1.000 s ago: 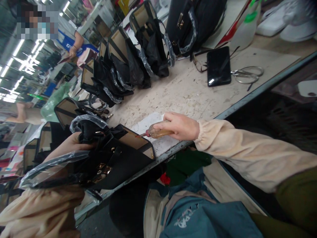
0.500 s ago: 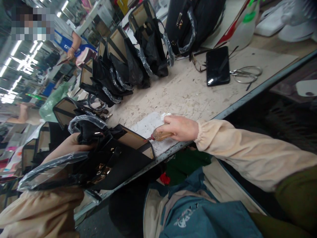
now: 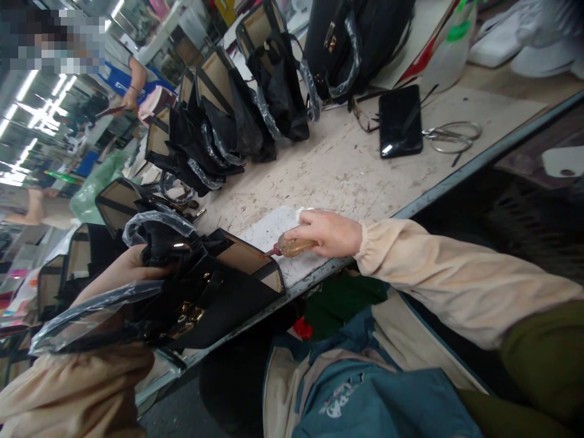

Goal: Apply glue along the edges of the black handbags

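Observation:
A black handbag (image 3: 232, 310) with gold hardware and plastic-wrapped handles lies tilted at the table's front edge, its tan underside panel facing right. My left hand (image 3: 132, 267) reaches between the handles and grips the bag's soft black part; some fingers are hidden. In my right hand (image 3: 335, 234), closed, is a tool with an amber handle (image 3: 296, 245) and a reddish shank. Its thin tip is at the tan panel (image 3: 249, 258); whether they touch I cannot tell. White paper (image 3: 274, 222) lies on the table beneath the tool.
Several similar black bags (image 3: 255, 121) stand along the table's far side. To the right lie a black phone (image 3: 400, 121), eyeglasses (image 3: 365, 118) and scissors (image 3: 451, 137). A spray bottle (image 3: 444, 61) stands behind them. A co-worker's arm (image 3: 134, 82) shows at the upper left.
My right hand has moved slightly left, bringing the tool's tip further over the tan panel. The handbag and my left hand stay nearly in place.

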`<state>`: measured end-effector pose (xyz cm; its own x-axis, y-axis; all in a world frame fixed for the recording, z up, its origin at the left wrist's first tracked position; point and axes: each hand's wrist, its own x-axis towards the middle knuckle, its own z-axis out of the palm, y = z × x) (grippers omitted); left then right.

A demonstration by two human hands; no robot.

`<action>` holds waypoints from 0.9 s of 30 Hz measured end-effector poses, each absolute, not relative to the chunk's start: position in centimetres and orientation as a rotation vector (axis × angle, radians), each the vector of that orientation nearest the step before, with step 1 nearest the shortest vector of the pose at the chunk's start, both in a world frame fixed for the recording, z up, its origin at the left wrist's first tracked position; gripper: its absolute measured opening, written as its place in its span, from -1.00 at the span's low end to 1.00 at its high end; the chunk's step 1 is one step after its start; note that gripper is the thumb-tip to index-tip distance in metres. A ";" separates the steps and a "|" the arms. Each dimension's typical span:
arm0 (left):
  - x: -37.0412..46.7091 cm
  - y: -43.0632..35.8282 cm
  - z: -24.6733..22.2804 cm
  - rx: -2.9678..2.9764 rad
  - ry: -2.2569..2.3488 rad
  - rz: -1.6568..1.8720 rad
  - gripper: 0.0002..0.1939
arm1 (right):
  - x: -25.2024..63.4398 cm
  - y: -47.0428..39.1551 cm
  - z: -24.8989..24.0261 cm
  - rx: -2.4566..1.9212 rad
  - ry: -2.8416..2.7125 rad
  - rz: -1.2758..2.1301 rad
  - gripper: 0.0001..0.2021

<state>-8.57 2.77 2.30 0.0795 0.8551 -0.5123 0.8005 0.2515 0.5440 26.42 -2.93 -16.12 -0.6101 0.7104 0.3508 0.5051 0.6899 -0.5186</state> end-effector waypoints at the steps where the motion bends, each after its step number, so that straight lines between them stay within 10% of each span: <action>1: -8.6 2.7 2.3 1.527 1.708 0.084 -0.60 | 26.4 -2.9 -16.2 -0.932 -2.376 0.514 -0.55; 27: -8.7 1.4 2.4 1.702 1.753 -0.033 -0.64 | 26.4 -4.0 -15.2 -0.999 -2.457 0.510 -0.61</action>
<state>-8.74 1.36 2.37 0.0910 0.8740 -0.4773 0.8911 0.1425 0.4308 26.41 -3.98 -15.16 -0.6435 0.7216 0.2554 0.5604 0.6714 -0.4848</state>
